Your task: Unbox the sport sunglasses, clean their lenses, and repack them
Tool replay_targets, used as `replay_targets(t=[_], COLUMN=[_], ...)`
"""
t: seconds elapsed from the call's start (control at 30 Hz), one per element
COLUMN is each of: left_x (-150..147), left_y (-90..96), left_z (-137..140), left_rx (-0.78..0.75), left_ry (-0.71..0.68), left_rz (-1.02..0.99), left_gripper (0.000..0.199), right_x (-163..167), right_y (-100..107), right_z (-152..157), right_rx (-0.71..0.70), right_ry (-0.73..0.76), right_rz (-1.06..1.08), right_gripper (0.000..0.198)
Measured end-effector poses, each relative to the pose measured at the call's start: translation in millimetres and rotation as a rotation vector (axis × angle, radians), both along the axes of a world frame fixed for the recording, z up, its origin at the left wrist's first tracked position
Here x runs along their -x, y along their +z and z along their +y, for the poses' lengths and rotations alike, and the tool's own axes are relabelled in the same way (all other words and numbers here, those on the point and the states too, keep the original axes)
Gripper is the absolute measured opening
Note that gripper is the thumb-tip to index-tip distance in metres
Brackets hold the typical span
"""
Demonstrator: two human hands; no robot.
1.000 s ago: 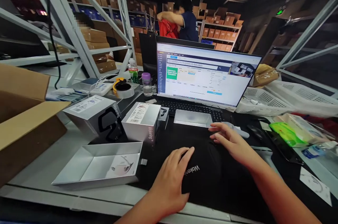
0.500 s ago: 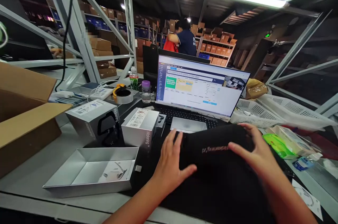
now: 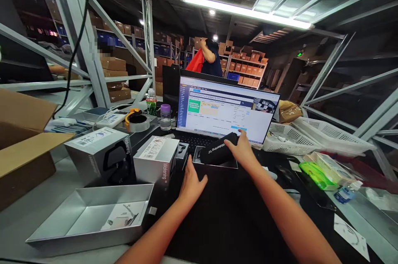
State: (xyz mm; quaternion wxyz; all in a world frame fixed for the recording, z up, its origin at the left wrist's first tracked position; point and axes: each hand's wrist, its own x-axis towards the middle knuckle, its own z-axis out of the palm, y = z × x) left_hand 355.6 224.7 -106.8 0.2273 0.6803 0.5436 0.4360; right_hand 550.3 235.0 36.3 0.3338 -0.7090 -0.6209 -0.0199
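My right hand (image 3: 241, 146) grips the end of a black case (image 3: 219, 150) with white lettering. The case is tilted over a small open box (image 3: 228, 163) in front of the keyboard, its left end at the box's opening. I cannot tell whether it touches the bottom. My left hand (image 3: 192, 179) is open with its thumb apart, just left of and nearer than that box, and holds nothing. Left of it stands a silver-and-black printed box (image 3: 157, 160). An open silver box lid or tray (image 3: 90, 235) lies at the front left with a printed card (image 3: 126, 215) inside.
Behind the case stands a monitor (image 3: 230, 106). Another printed box (image 3: 99, 154), a tape roll (image 3: 137, 123) and a purple-capped bottle (image 3: 166, 117) are at left. White baskets (image 3: 289, 141), a green packet (image 3: 320, 175) and a small bottle (image 3: 347, 192) line the right side. A cardboard carton (image 3: 25, 160) sits far left.
My right hand has carried the black case away from me, to the small box by the keyboard. My left hand has moved slightly left and lower. The view has shifted a little.
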Motion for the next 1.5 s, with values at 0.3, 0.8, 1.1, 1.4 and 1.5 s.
replay_targets(t=[0.3, 0.8, 1.1, 1.4, 1.5], left_x=[-1, 36, 230, 276, 271], left_y=[-7.4, 84.7, 153.7, 173.9, 182.0], left_z=[-9, -132, -42, 5, -2], left_rx=[0.009, -0.953, -0.14, 0.215, 0.153], left_ry=[0.001, 0.1, 0.628, 0.417, 0.442], left_rz=[0.184, 0.349, 0.619, 0.718, 0.683], left_gripper=[0.089, 0.063, 0.082, 0.095, 0.094], right_x=[15, 1, 5, -22, -25], right_y=[-42, -32, -37, 10, 38], right_z=[-4, 37, 37, 11, -17], right_rx=[0.25, 0.46, 0.426, 0.167, 0.033], right_ry=[0.144, 0.75, 0.72, 0.643, 0.7], right_rz=[-0.303, -0.258, -0.218, -0.132, -0.014], right_gripper=[0.013, 0.084, 0.037, 0.049, 0.053])
